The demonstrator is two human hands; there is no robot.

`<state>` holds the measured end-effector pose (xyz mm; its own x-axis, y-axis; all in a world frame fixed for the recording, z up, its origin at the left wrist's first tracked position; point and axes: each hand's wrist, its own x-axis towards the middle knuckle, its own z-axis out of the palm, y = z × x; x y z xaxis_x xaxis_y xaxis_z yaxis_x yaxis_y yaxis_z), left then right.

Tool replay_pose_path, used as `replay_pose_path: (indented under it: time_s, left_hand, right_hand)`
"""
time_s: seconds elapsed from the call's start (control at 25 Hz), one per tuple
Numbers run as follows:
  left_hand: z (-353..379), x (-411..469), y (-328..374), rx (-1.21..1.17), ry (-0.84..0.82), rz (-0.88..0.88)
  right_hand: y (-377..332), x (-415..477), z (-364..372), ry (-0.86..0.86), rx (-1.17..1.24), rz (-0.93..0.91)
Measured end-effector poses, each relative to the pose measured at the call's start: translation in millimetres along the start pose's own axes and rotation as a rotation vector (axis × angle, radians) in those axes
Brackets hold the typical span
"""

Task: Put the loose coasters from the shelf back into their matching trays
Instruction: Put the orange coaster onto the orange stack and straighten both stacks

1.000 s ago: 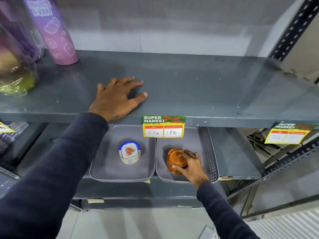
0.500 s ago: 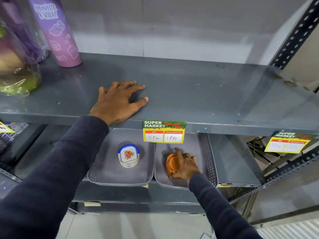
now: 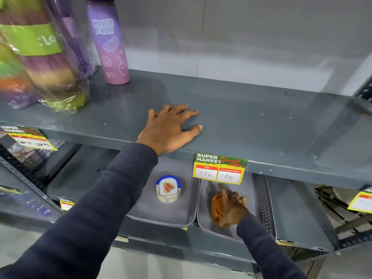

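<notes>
Left hand (image 3: pixel 169 127) flat on upper shelf (image 3: pixel 251 121), fingers spread, holding nothing. Right hand (image 3: pixel 231 208) in right grey tray (image 3: pixel 261 202) on lower shelf, fingers loosely curled against orange coaster stack (image 3: pixel 215 206); whether gripped, cannot tell. Floral blue-rimmed coaster stack (image 3: pixel 168 189) sits in left grey tray (image 3: pixel 181 216), just beside.

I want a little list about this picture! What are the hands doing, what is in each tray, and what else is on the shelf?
left hand: flat on the upper shelf, holding nothing
right hand: on the orange coasters
left tray: stack of floral coasters
right tray: orange coasters
also on upper shelf: purple bottle, wrapped bottles
price tag: 35 Rs, 18 Rs
</notes>
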<state>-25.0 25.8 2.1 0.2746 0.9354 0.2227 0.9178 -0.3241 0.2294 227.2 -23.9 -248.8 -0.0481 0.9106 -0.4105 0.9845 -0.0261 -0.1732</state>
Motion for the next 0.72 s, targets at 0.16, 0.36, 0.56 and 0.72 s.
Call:
replay_pose_path:
  time_s: [0.16, 0.36, 0.56, 0.72]
  left_hand:
    - [-1.8, 2.4, 1.4, -0.008, -0.001, 0.003]
    - [-0.7, -0.8, 0.9, -0.037, 0.02, -0.005]
    - [-2.3, 0.0, 2.2, -0.094, 0.045, -0.02]
    - [-0.9, -0.7, 0.8, -0.104, 0.064, -0.015]
  right_hand:
    - [-30.0, 9.1, -25.1, 0.032, 0.298, -0.186]
    - [-115.3, 34.7, -17.9, -0.018, 0.334, -0.368]
    - [-147.1, 76.6, 4.0, -0.094, -0.018, -0.397]
    - [-149.7, 83.7, 6.0, -0.032, 0.043, -0.429]
